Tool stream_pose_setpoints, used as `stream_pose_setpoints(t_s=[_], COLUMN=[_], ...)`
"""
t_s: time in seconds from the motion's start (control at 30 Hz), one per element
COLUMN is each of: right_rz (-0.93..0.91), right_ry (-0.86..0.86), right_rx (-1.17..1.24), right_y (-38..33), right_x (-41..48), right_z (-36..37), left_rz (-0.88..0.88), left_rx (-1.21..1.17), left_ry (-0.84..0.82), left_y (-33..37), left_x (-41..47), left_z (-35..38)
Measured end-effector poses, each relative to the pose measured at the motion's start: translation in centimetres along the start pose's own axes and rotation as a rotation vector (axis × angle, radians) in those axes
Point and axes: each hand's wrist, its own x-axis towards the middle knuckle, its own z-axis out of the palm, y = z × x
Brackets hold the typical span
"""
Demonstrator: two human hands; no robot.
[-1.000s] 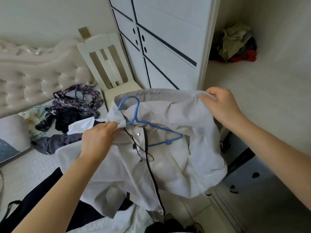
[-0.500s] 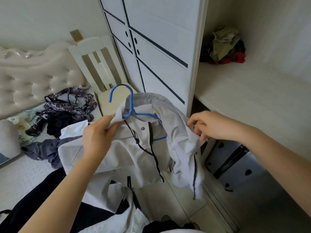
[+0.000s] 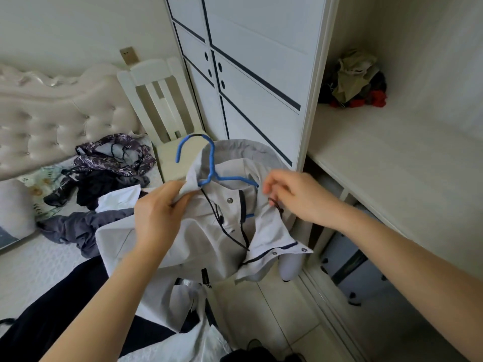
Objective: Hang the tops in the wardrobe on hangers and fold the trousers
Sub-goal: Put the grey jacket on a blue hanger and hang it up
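Pale grey jacket (image 3: 209, 239) on blue hanger (image 3: 209, 163), held between bed (image 3: 31, 257) and wardrobe (image 3: 261, 61). Left hand (image 3: 156, 212) pinches the collar; right hand (image 3: 295, 197) pinches the opposite front edge. Black hem tab (image 3: 204, 275): print too small to read.

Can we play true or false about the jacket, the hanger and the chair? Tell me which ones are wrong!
1. The hanger is blue. True.
2. The left hand pinches the collar of the grey jacket. True.
3. The right hand is empty. False: it pinches the jacket's front edge.
4. The jacket already hangs in the wardrobe. False: both hands hold it up outside the wardrobe.
5. The chair is red. False: the chair is white.
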Motion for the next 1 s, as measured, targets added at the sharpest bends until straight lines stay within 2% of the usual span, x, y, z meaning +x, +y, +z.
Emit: stream_pose_setpoints(t_s=[0.07, 0.1, 0.2, 0.23, 0.3, 0.37, 0.5, 0.67, 0.87, 1.0], right_rz=[-0.082, -0.106, 0.009, 0.074, 0.167, 0.185, 0.095, -0.07, -0.193, -0.146], right_ry=[0.092, 0.082, -0.098, -0.132, -0.164, -0.154, -0.063, -0.046, 0.048, 0.205], right_rx=[-0.012, -0.079, -0.401, -0.403, -0.158, 0.042, -0.075, -0.313, -0.256, -0.118], right_y=[0.2, 0.9, 3.8, 4.6, 5.3, 5.5, 5.0, 2.7, 1.2, 2.6], right_x=[0.7, 1.0, 1.1, 0.9, 0.5, 0.1, -0.6, -0.6, -0.1, -0.2], right_z=[-1.4, -2.0, -2.2, -1.8, -0.8, 0.1, 1.3, 2.4, 3.7, 3.6], left_rz=[0.024, 0.03, -0.005, -0.025, -0.053, -0.083, -0.108, -0.03, 0.029, -0.125], left_rx=[-0.009, -0.018, -0.028, -0.024, -0.016, -0.012, -0.018, -0.068, -0.15, 0.077], left_ry=[0.002, 0.003, 0.01, 0.016, 0.026, 0.018, 0.002, -0.024, -0.11, -0.246], left_y=[0.1, 0.0, -0.6, -0.8, -1.1, -1.2, -1.1, -0.1, 1.7, 1.3], left_x=[-0.2, -0.3, -0.3, -0.3, -0.2, -0.3, -0.4, -0.2, -0.3, -0.3], left_z=[0.0, -0.1, -0.4, -0.5, -0.6, -0.7, -0.7, -0.3, 0.3, 0.4])
